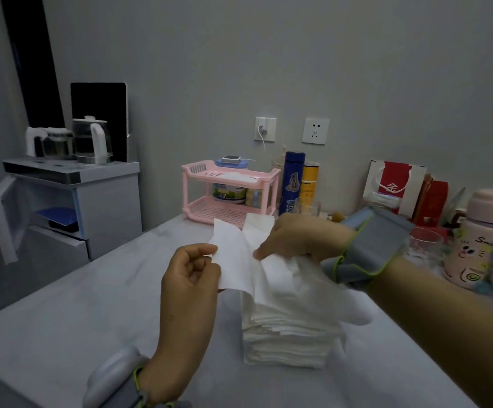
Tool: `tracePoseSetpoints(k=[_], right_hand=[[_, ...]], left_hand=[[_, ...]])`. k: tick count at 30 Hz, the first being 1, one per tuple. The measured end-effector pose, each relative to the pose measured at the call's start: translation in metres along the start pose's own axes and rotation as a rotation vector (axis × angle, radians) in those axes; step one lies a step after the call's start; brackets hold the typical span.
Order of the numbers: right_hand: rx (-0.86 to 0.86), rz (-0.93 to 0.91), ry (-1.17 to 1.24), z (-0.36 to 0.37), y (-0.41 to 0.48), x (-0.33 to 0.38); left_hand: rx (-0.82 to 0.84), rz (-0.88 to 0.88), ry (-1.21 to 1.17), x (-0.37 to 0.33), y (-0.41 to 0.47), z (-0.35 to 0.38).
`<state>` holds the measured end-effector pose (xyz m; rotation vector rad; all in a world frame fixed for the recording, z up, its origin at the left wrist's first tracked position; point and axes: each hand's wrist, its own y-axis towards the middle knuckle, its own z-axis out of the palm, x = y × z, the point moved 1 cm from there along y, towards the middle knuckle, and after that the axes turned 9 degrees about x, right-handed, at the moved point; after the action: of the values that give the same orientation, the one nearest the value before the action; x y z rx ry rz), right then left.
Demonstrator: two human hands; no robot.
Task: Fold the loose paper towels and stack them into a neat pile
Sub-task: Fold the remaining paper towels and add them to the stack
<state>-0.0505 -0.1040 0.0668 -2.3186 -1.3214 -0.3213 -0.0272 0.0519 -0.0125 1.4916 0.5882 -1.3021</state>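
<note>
A loose white paper towel [235,257] hangs in the air above the table, held between both hands. My left hand [190,278] pinches its left edge with thumb and curled fingers. My right hand [295,238] grips the towel's right side, fingers curled over crumpled white paper. Directly below sits a thick pile of folded white towels [289,340] on the pale table [92,319]. More loose white paper [351,304] spreads over the pile's right side. Both wrists wear grey bands.
At the table's back stand a pink two-tier rack [227,192], a blue flask [292,184], a yellow can [310,181], red bags [398,187], a glass [423,242] and a pink cartoon bottle [478,237]. A cabinet with kettles [71,201] stands left.
</note>
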Motion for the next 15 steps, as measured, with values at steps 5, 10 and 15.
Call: tracePoseSetpoints(k=[5,10,15], right_hand=[[0.069,0.012,-0.047,0.02,0.005,-0.002],[-0.021,-0.009,0.232,-0.024,-0.029,-0.015],[-0.08,-0.041,0.632,-0.073,-0.075,-0.044]], left_hand=[[0.025,0.026,0.027,-0.003,0.002,-0.001],[0.133,0.081,0.019,-0.004,0.003,0.008],[0.534,0.052,0.124,0.001,-0.003,0.023]])
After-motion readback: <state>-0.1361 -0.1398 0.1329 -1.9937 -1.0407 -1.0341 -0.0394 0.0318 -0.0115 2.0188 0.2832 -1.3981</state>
